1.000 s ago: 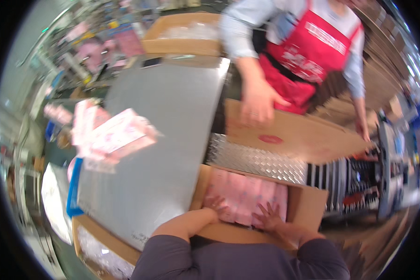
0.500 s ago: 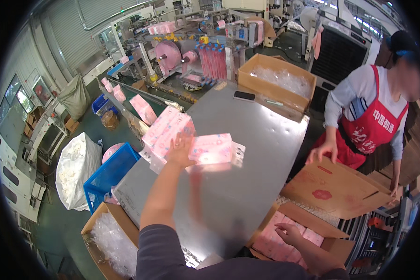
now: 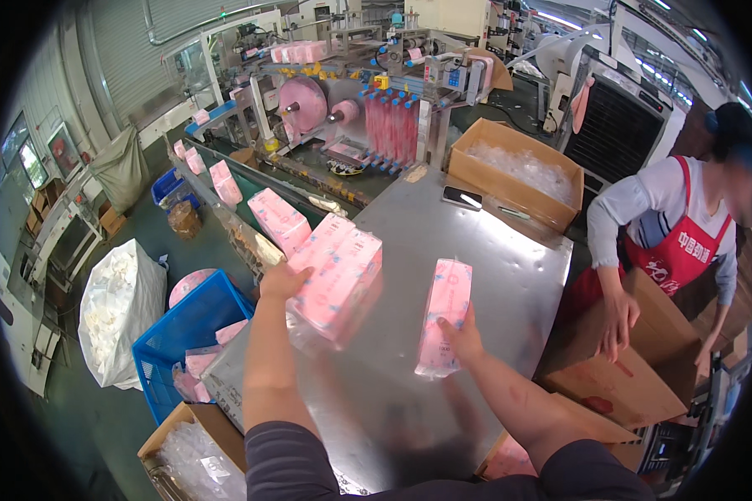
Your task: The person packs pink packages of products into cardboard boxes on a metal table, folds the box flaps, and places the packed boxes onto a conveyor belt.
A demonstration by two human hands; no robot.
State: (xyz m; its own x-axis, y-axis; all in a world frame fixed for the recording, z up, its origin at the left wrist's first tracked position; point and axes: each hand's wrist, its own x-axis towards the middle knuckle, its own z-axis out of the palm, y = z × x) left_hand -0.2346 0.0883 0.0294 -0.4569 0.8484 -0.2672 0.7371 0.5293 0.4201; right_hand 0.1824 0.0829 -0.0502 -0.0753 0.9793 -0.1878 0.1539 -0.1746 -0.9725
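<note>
1. Worktop (image 3: 501, 284) of grey metal spreads out before us.
2. Blue crate (image 3: 188, 330), holding pink packs, stands beside the worktop's left edge.
3. Carton (image 3: 510, 188) of clear plastic sits at the worktop's far end.
4. Pink bundle (image 3: 334, 275) is by the worktop's left edge; our left grip (image 3: 282, 282) touches its side, fingers partly hidden, so we cannot tell whether it is closed.
5. Single pink pack (image 3: 447, 292) is over the worktop's middle, pinched in our right grip (image 3: 461, 336).
6. Phone (image 3: 461, 197) lies near the worktop's far end.
</note>
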